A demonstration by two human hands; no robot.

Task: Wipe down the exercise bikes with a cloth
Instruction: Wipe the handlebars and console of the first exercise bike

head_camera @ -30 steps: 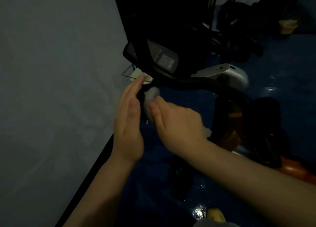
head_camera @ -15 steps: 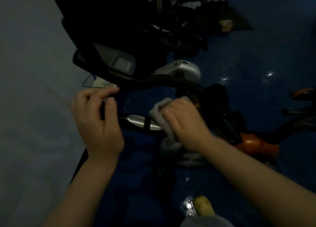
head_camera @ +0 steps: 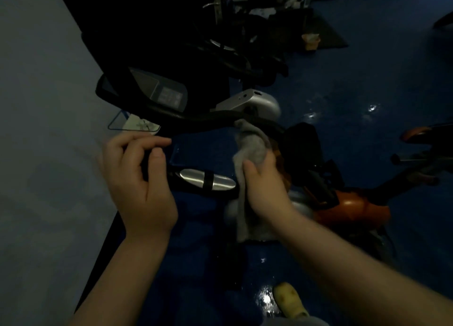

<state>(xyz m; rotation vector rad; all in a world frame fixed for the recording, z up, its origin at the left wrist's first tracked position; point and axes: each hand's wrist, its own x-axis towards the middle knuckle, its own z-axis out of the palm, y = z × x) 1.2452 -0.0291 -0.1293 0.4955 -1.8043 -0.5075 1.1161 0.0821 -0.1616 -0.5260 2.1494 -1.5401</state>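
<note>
A dark exercise bike stands in front of me, with a console (head_camera: 166, 94), a curved black handlebar (head_camera: 203, 122) and a lower grip with a silver pulse plate (head_camera: 208, 182). My right hand (head_camera: 267, 186) holds a grey cloth (head_camera: 252, 146) that runs up against the handlebar and the stem and hangs down below the hand. My left hand (head_camera: 139, 176) curls around the left end of the lower grip, fingers bent. The bike's orange and silver body (head_camera: 353, 208) lies to the right of my right hand.
A pale wall (head_camera: 44, 129) fills the left side. The floor (head_camera: 355, 92) is glossy blue. More dark equipment (head_camera: 240, 51) stands behind the bike. A second orange machine part (head_camera: 416, 134) shows at the right edge. My yellow shoe (head_camera: 289, 301) is at the bottom.
The view has swung from the console down to the lower grip. My right hand has carried the cloth rightward from beside the left hand to the stem, and my left hand has curled around the grip.
</note>
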